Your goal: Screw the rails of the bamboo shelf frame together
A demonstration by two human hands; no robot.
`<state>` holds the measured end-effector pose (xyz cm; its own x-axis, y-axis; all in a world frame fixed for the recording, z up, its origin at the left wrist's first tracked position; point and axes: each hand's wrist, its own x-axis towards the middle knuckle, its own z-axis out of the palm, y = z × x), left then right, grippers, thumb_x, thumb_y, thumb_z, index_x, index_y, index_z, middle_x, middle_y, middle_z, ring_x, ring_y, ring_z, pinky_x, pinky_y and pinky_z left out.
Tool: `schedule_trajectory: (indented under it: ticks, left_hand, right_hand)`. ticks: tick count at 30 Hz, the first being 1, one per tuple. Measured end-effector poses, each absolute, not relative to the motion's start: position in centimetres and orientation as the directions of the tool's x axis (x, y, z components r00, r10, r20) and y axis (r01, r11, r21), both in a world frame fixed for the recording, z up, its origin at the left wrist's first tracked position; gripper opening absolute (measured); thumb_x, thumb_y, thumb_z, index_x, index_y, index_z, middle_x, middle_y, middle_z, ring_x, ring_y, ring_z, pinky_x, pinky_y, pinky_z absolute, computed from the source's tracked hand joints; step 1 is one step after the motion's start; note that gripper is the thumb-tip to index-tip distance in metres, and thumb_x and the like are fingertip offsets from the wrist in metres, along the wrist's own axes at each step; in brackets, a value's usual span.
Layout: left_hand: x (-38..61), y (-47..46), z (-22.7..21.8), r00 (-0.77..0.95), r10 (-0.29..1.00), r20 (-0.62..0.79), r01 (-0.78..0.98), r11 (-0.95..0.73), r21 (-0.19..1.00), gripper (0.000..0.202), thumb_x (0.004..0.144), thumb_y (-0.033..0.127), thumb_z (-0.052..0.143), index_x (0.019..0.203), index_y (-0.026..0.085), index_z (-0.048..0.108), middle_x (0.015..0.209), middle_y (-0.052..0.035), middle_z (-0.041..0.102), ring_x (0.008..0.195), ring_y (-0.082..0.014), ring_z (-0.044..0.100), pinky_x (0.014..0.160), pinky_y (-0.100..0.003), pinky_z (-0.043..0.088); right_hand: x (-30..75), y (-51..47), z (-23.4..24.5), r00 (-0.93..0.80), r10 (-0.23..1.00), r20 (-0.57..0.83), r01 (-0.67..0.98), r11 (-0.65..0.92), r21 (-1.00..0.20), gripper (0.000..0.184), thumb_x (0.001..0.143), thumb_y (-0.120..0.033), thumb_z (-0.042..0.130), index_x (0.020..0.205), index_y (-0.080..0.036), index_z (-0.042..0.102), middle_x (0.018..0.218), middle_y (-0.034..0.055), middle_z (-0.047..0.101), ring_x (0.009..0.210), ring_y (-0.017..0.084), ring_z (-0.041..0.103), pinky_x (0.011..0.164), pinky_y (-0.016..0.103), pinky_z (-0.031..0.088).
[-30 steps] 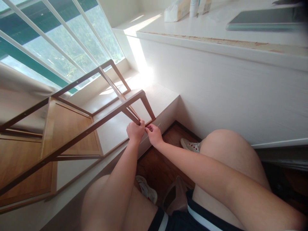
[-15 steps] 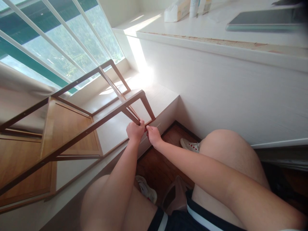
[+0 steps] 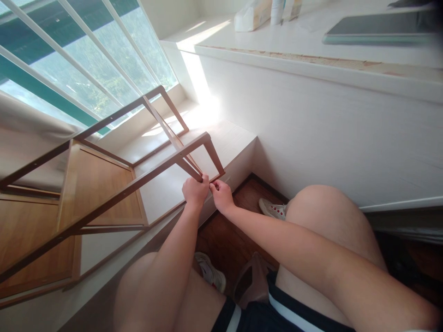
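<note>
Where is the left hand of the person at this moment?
In the head view the left hand is near the centre, closed on a bar of the brown shelf frame, just left of the right hand.

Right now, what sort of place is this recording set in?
Probably a room in a home: a large white-barred window, a low white window platform above dark wooden flooring, and a white desktop carrying a flat grey tablet. The left hand grips a brown metal shelf rack.
</note>
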<state>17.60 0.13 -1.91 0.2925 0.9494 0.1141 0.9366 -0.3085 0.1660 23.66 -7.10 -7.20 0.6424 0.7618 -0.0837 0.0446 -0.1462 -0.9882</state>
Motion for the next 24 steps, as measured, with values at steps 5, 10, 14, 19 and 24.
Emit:
schedule_trajectory:
  ticks: [5, 10, 14, 19, 24]
  left_hand:
    - [17.6, -0.3, -1.8, 0.277, 0.954, 0.112, 0.939, -0.293, 0.179, 0.052, 0.087, 0.052, 0.031, 0.081, 0.023, 0.074, 0.079, -0.0129, 0.071, 0.080, -0.0275, 0.065, 0.069, -0.034, 0.043]
    - [17.7, -0.2, -1.6, 0.287, 0.953, 0.092, 0.941, -0.299, 0.158, 0.054, 0.087, 0.052, 0.029, 0.081, 0.021, 0.073, 0.078, -0.0128, 0.070, 0.080, -0.0266, 0.066, 0.069, -0.033, 0.043]
    - [17.6, -0.1, -1.8, 0.294, 0.951, 0.095, 0.937, -0.307, 0.167, 0.053, 0.087, 0.052, 0.029, 0.079, 0.021, 0.072, 0.079, -0.0122, 0.071, 0.079, -0.0259, 0.066, 0.069, -0.033, 0.043]
    - [17.6, 0.0, -1.9, 0.308, 0.944, 0.114, 0.934, -0.323, 0.153, 0.052, 0.087, 0.050, 0.029, 0.079, 0.022, 0.072, 0.078, -0.0117, 0.071, 0.080, -0.0258, 0.066, 0.069, -0.033, 0.043]
    - [17.6, -0.1, -1.8, 0.303, 0.948, 0.093, 0.938, -0.314, 0.149, 0.053, 0.088, 0.051, 0.029, 0.081, 0.022, 0.072, 0.080, -0.0117, 0.071, 0.081, -0.0256, 0.066, 0.069, -0.032, 0.043]
  right_hand:
    - [23.5, -7.1, -7.6, 0.624, 0.768, -0.144, -0.051, -0.145, -0.988, 0.029, 0.084, -0.034, 0.046, 0.072, -0.018, 0.066, 0.067, 0.0014, 0.063, 0.063, 0.014, 0.052, 0.061, 0.025, 0.037]
    - [23.4, -6.8, -8.2, 0.585, 0.777, -0.233, -0.164, -0.167, -0.972, 0.035, 0.086, -0.039, 0.043, 0.073, -0.017, 0.067, 0.055, -0.0006, 0.056, 0.056, 0.014, 0.049, 0.055, 0.025, 0.036]
    - [23.3, -6.9, -8.2, 0.598, 0.768, -0.228, -0.164, -0.162, -0.973, 0.036, 0.087, -0.041, 0.042, 0.074, -0.017, 0.067, 0.057, -0.0004, 0.056, 0.056, 0.014, 0.050, 0.056, 0.024, 0.036]
    - [23.3, -7.2, -7.6, 0.629, 0.762, -0.155, -0.084, -0.131, -0.988, 0.026, 0.082, -0.037, 0.051, 0.075, -0.017, 0.065, 0.069, 0.0013, 0.064, 0.064, 0.014, 0.052, 0.061, 0.024, 0.037]
    - [23.2, -7.0, -7.5, 0.613, 0.778, -0.139, -0.085, -0.110, -0.990, 0.030, 0.085, -0.035, 0.045, 0.071, -0.018, 0.065, 0.067, 0.0006, 0.062, 0.063, 0.014, 0.052, 0.060, 0.023, 0.036]
